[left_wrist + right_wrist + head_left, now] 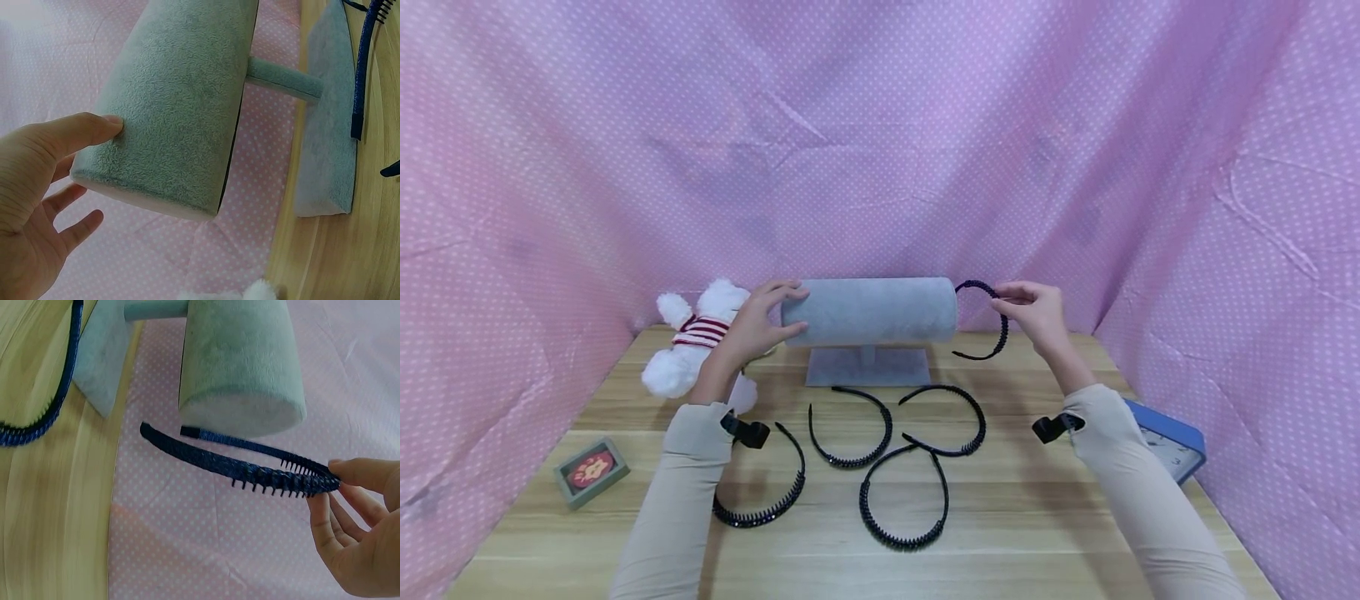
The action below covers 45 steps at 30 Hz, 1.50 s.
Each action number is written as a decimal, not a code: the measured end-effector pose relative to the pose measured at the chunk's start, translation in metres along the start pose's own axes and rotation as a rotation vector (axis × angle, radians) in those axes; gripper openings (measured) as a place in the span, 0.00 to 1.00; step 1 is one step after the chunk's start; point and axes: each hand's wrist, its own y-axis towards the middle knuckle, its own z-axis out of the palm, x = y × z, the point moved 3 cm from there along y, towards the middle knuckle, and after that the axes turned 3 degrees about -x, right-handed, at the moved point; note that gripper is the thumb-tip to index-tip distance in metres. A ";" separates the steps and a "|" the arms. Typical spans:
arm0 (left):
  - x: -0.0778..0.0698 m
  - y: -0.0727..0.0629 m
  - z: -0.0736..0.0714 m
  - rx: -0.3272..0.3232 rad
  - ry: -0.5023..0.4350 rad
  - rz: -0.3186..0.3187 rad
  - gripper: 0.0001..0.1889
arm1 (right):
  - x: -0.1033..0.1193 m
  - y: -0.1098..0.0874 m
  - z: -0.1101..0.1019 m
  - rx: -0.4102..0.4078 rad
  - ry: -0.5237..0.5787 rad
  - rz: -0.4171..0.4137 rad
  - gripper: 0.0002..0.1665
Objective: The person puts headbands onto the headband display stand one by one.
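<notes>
A grey plush display stand, a padded cylinder on a post and flat base, stands at the back of the wooden table. My left hand holds the cylinder's left end; in the left wrist view its thumb presses on the plush, while some fingers hang off the end. My right hand pinches a dark toothed headband at the middle of its arc, beside the cylinder's right end. In the right wrist view, the headband's two tips point toward the stand, close by the round end face.
Several black headbands lie on the table before the stand. A white plush toy in a striped top sits at left, near a small green frame. A blue clock is beside my right forearm. Pink dotted cloth hangs behind.
</notes>
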 end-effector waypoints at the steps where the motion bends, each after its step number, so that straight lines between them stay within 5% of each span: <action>1: 0.000 0.000 0.000 -0.001 0.001 0.003 0.28 | 0.000 0.001 0.002 -0.011 -0.005 0.000 0.20; 29: -0.002 0.002 0.000 -0.005 -0.019 -0.047 0.28 | 0.011 0.022 0.050 -0.037 -0.126 -0.107 0.13; 45: -0.003 0.003 0.000 0.000 -0.002 -0.033 0.28 | 0.009 0.024 0.054 0.089 -0.137 -0.133 0.18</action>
